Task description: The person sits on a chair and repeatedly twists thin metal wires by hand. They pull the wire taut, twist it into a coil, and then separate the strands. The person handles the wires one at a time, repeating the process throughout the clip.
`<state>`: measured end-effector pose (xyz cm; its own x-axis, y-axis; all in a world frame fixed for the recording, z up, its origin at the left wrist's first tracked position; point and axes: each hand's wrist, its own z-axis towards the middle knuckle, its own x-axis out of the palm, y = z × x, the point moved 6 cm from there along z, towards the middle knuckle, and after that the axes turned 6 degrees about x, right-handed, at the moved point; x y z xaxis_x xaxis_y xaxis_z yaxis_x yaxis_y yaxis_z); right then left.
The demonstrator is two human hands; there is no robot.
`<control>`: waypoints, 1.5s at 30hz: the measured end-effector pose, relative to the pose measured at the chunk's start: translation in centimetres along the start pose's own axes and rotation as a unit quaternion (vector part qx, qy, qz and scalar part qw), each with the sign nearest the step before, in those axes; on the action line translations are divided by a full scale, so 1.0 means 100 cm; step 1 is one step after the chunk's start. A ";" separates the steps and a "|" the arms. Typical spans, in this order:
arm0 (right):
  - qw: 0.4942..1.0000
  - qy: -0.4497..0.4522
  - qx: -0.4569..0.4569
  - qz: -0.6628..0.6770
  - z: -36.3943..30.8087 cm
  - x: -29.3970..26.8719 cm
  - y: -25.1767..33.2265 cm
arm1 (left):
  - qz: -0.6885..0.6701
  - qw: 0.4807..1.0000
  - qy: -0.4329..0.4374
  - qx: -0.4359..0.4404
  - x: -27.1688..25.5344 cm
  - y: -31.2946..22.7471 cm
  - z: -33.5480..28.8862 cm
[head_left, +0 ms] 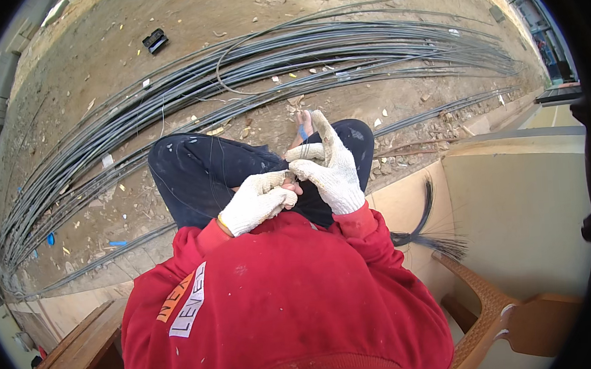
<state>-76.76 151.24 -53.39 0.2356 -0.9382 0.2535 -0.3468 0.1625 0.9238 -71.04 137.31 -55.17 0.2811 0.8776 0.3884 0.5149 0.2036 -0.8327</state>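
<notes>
My two hands meet over my lap, both in white knitted gloves. My left hand [255, 202] is closed, its fingertips curled together around what looks like thin dark wire. Bare skin shows at the fingertips beside it. Touching it from the right, my right hand [331, 172] pinches with the thumb while its index finger points away from me. A few strands of thin wire [306, 149] show by the right palm; where they end inside the fingers is hidden. My dark trousers [192, 174] are crossed beneath, and a bare foot [303, 123] shows beyond the hands.
Long steel rods [165, 91] lie in a wide bundle across the dirt ground ahead. A tied bunch of black wire [418, 227] rests at my right. Near it are a brown plastic chair [485, 294] and a pale wall [516, 203]. A black object [155, 41] lies beyond the rods.
</notes>
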 end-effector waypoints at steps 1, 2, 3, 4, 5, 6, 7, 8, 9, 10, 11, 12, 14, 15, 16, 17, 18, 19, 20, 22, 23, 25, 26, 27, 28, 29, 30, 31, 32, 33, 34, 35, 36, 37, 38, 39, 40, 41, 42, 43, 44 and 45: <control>1.000 0.005 0.006 0.001 0.000 -0.003 0.002 | 0.008 0.999 0.008 -0.033 0.000 0.003 -0.003; 1.000 0.007 0.009 0.004 0.000 -0.007 0.004 | 0.006 0.999 0.023 -0.049 0.001 0.005 -0.006; 1.000 0.007 0.011 0.004 -0.001 -0.011 0.007 | -0.007 0.999 0.045 -0.018 0.006 0.002 -0.008; 0.999 0.035 0.017 0.018 -0.001 -0.012 0.009 | -0.009 0.999 0.047 -0.015 0.007 0.003 -0.011; 0.998 0.052 0.023 0.012 -0.002 -0.013 0.010 | -0.021 0.998 0.052 -0.020 0.009 0.004 -0.013; 0.997 0.069 0.028 0.002 -0.002 -0.013 0.011 | -0.018 0.998 0.055 -0.022 0.010 0.005 -0.015; 0.995 0.094 0.024 -0.007 -0.002 -0.012 0.012 | -0.010 0.999 0.042 -0.019 0.009 0.004 -0.016; 0.996 0.083 0.036 -0.010 -0.002 -0.014 0.011 | -0.016 0.999 0.031 -0.015 0.008 0.004 -0.016; 0.996 0.080 0.039 -0.013 -0.001 -0.015 0.011 | -0.032 0.999 0.019 -0.023 0.007 0.005 -0.017; 0.996 0.069 0.045 -0.019 -0.001 -0.016 0.009 | -0.007 1.000 0.020 0.002 0.005 0.002 -0.016; 0.997 0.060 0.038 -0.017 0.000 -0.017 0.009 | 0.009 1.000 0.020 0.014 0.004 0.000 -0.017; 0.998 0.042 0.035 -0.016 0.000 -0.019 0.008 | 0.013 1.000 0.017 0.019 0.003 -0.001 -0.017; 0.999 0.021 0.007 -0.035 -0.001 -0.022 0.009 | 0.047 0.998 0.013 0.048 0.002 -0.004 -0.017; 0.998 0.018 -0.017 -0.054 -0.002 -0.022 0.010 | 0.053 0.997 0.006 0.052 0.002 -0.004 -0.017; 0.997 0.013 -0.038 -0.072 -0.003 -0.024 0.011 | 0.047 0.997 0.004 0.059 0.003 -0.004 -0.017; 0.995 0.010 -0.046 -0.092 -0.004 -0.025 0.010 | 0.035 0.998 -0.001 0.059 0.004 -0.003 -0.017; 0.993 0.006 -0.050 -0.110 -0.004 -0.026 0.010 | 0.023 0.998 -0.006 0.060 0.004 -0.003 -0.017; 0.990 -0.003 -0.051 -0.128 -0.005 -0.027 0.009 | 0.031 0.998 -0.004 0.061 0.005 -0.004 -0.016; 0.985 0.001 -0.078 -0.154 -0.006 -0.026 0.011 | 0.039 0.997 -0.003 0.061 0.006 -0.004 -0.015; 0.970 0.004 -0.126 -0.209 -0.009 -0.022 0.014 | 0.047 0.997 -0.007 0.062 0.007 -0.005 -0.014; 0.971 0.001 -0.125 -0.201 -0.009 -0.021 0.013 | 0.047 0.997 -0.014 0.063 0.007 -0.005 -0.014; 0.974 0.004 -0.121 -0.194 -0.009 -0.016 0.011 | 0.038 0.997 -0.032 0.055 0.005 -0.003 -0.013; 0.969 0.004 -0.114 -0.217 -0.008 -0.014 0.010 | 0.030 0.997 -0.045 0.047 0.004 -0.001 -0.013; 0.975 0.014 -0.105 -0.194 -0.008 -0.010 0.008 | 0.022 0.997 -0.057 0.039 0.002 0.002 -0.013; 0.981 0.017 -0.095 -0.166 -0.009 -0.008 0.006 | 0.008 0.996 -0.060 0.063 0.002 0.002 -0.012; 0.987 0.016 -0.083 -0.139 -0.008 -0.006 0.004 | -0.006 0.994 -0.063 0.088 0.001 0.002 -0.010; 0.991 0.009 -0.081 -0.108 -0.009 -0.005 0.003 | -0.020 0.991 -0.065 0.112 0.000 0.001 -0.009; 0.994 0.000 -0.075 -0.077 -0.009 -0.006 0.002 | -0.002 0.992 -0.067 0.110 -0.002 0.004 -0.008; 0.996 0.008 -0.074 -0.054 -0.009 -0.005 0.002 | 0.017 0.992 -0.069 0.107 -0.003 0.006 -0.008; 0.997 0.004 -0.056 -0.060 -0.009 -0.005 -0.001 | 0.034 0.991 -0.072 0.104 -0.005 0.008 -0.008; 0.996 0.019 -0.044 -0.072 -0.009 -0.003 -0.003 | 0.030 0.992 -0.082 0.096 -0.006 0.011 -0.009; 0.996 0.018 -0.021 -0.085 -0.008 -0.003 -0.006 | 0.025 0.992 -0.091 0.087 -0.007 0.013 -0.009; 0.995 0.030 -0.034 -0.084 -0.009 -0.001 -0.004 | 0.016 0.992 -0.094 0.086 -0.007 0.014 -0.009; 0.995 0.027 -0.036 -0.083 -0.009 -0.002 -0.004 | 0.009 0.992 -0.101 0.080 -0.008 0.015 -0.009; 0.995 0.024 -0.039 -0.083 -0.009 -0.002 -0.004 | -0.003 0.991 -0.102 0.082 -0.008 0.015 -0.009; 0.996 0.016 -0.038 -0.076 -0.009 -0.002 -0.004 | -0.014 0.991 -0.103 0.084 -0.008 0.014 -0.008; 0.997 0.008 -0.037 -0.069 -0.010 -0.002 -0.005 | -0.006 0.991 -0.102 0.090 -0.007 0.013 -0.007; 0.997 0.001 -0.035 -0.061 -0.010 -0.002 -0.006 | 0.003 0.990 -0.103 0.096 -0.007 0.012 -0.007; 0.998 -0.008 -0.037 -0.040 -0.010 -0.002 -0.006 | 0.011 0.989 -0.103 0.103 -0.007 0.011 -0.007; 0.999 -0.018 -0.038 -0.019 -0.010 -0.002 -0.007 | 0.006 0.989 -0.104 0.108 -0.007 0.010 -0.006; 0.999 -0.020 -0.040 0.000 -0.010 -0.002 -0.007 | 0.001 0.988 -0.104 0.112 -0.007 0.009 -0.006; 0.999 -0.017 -0.028 -0.003 -0.010 -0.001 -0.009 | -0.004 0.988 -0.104 0.116 -0.007 0.008 -0.006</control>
<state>-75.60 151.46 -53.94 0.2063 -0.9490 0.2383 -0.2928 0.1725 0.9405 -70.32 136.61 -55.81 0.0928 0.9411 0.3251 0.3099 0.2830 -0.9077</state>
